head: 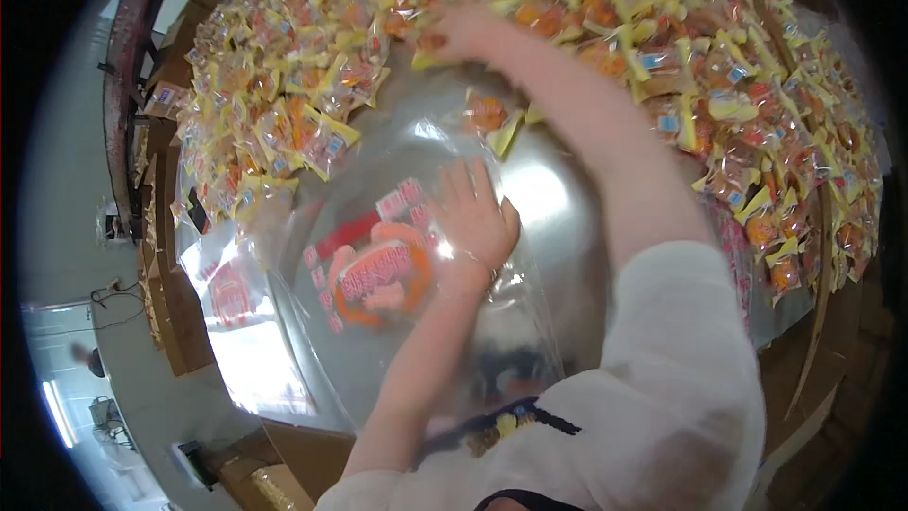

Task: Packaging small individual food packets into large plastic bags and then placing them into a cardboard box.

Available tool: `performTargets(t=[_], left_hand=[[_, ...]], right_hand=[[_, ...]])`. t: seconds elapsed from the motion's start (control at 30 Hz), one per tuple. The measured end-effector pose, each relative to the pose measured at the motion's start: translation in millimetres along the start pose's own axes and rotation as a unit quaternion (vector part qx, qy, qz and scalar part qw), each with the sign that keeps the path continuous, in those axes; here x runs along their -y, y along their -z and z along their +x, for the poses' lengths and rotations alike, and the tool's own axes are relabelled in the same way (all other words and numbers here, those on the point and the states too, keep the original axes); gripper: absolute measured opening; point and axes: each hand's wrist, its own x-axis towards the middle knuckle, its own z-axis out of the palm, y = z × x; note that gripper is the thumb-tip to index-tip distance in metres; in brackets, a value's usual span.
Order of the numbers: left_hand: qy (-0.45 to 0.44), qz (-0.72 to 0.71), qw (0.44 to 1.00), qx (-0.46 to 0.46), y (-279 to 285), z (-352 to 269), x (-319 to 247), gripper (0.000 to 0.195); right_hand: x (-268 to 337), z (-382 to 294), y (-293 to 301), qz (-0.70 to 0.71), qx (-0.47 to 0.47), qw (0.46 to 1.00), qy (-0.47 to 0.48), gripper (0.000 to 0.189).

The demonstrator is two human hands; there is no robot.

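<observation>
A large clear plastic bag with pink and orange print point(383, 277) lies flat on the shiny metal tabletop point(546, 227). My left hand point(479, 216) is inside or on the bag near its upper end, fingers spread, palm turned down; which of the two is hard to tell. Further out, my right hand point(454, 32) reaches to the near edge of a big heap of small wrapped food packets point(305, 71) with yellow ends. That hand is blurred, and whether it grips a packet cannot be told. Between the hands lies a single wrapped packet point(486, 113).
More printed clear bags point(237, 298) lie at the table's left edge. Wrapped packets point(766, 106) also cover the right side, by a curved table rim point(816, 326). Cardboard boxes point(181, 312) stand left of the table, and another open carton point(305, 454) is near my body.
</observation>
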Motion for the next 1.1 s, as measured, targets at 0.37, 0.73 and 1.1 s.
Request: performTargets(t=[0.37, 0.73, 1.1], left_hand=[[-0.041, 0.008, 0.999, 0.024, 10, -8, 41, 0.061], [-0.072, -0.227, 0.971, -0.028, 17, 66, 117, 0.053], [0.020, -0.027, 0.997, -0.075, 26, 188, 197, 0.060]], right_hand=[[14, -97, 42, -0.114, -0.132, 0.985, 0.015, 0.035], [103, -285, 118, 0.122, -0.092, 0.988, 0.003, 0.026], [79, -407, 183, 0.268, 0.248, 0.870, -0.332, 0.041]])
